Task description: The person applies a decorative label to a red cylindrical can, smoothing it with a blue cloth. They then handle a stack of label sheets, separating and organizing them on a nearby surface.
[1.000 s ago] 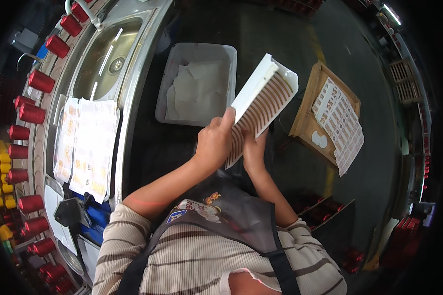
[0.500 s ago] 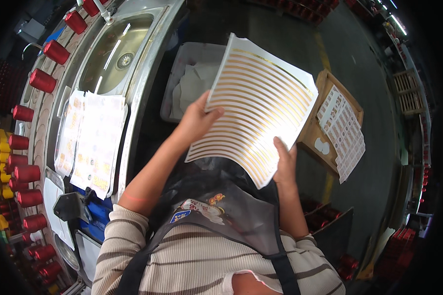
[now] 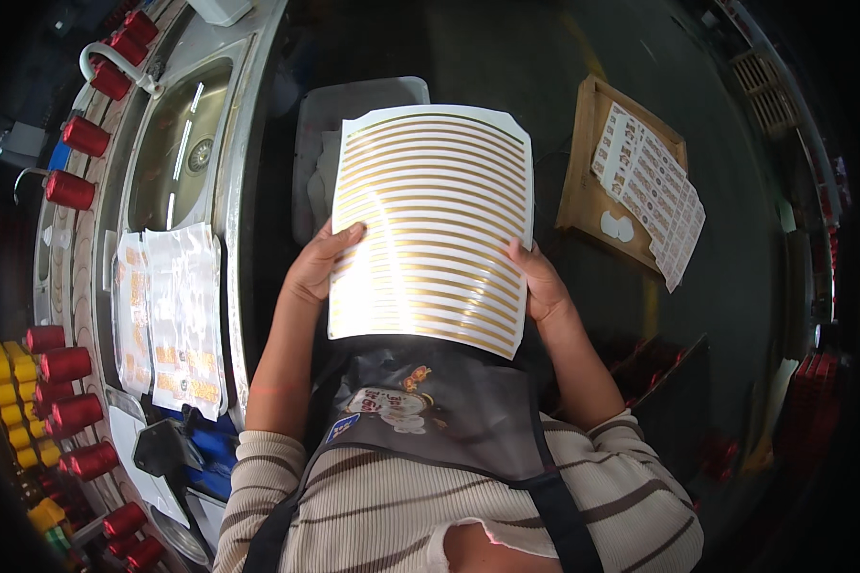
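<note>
Between my two hands is a white sheet with gold stripes [image 3: 430, 229], held up in front of my apron and bowed slightly. My left hand [image 3: 323, 260] grips its left edge, thumb on top and fingers hidden underneath. On the right edge, my right hand [image 3: 542, 279] pinches the sheet the same way. Bright light glares off the lower left of the sheet. Whether it is one sheet or more in a stack, I cannot tell.
To the left runs a metal counter with a sink [image 3: 186, 158] and printed sheets [image 3: 177, 325]. Red thread cones [image 3: 71, 189] line the far left. Beyond the sheet stands a pale bin [image 3: 373, 93]. At right, a wooden tray [image 3: 583, 143] carries patterned sticker sheets [image 3: 645, 186].
The striped sheet has turned from tilted to nearly straight and moved left, with both hands still on it. My view has shifted, so the counter and tray appear displaced.
</note>
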A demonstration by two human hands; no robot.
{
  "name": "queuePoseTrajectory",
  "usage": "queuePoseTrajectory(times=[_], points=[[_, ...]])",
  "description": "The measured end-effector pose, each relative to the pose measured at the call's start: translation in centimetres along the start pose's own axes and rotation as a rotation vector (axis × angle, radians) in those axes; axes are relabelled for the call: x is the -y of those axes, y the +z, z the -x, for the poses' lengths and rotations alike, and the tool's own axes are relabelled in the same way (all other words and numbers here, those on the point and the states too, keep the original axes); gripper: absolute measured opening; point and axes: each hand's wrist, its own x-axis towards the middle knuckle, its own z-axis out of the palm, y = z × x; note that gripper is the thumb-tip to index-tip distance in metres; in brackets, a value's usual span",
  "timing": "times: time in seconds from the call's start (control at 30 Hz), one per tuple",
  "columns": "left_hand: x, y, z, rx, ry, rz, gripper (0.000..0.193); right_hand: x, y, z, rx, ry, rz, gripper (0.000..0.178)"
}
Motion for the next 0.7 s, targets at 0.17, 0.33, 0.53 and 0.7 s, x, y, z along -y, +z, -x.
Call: queuePoseTrajectory(times=[0.17, 0.33, 0.53, 0.7], points=[[-1.4, 2.9, 0.2, -0.237, 0.134, -0.544, 0.043, 0.0, 0.5, -0.6, -0.206, -0.120, 0.433, 0.042], [0.2, 5.4, -0.3, -0.207, 0.397, -0.801, 0.036, -1.6, 0.6, -1.9, -0.383, -0.372, 0.784, 0.037], [-1.5, 3.2, 0.0, -0.208, 0.060, -0.471, 0.043, 2.2, 4.1, 1.3, -0.168, -0.194, 0.506, 0.045], [1.8, -0.1, -0.6, -0.065, 0.007, -0.009, 0.049, 3.5, 5.7, 2.6, -0.116, -0.076, 0.317, 0.060]])
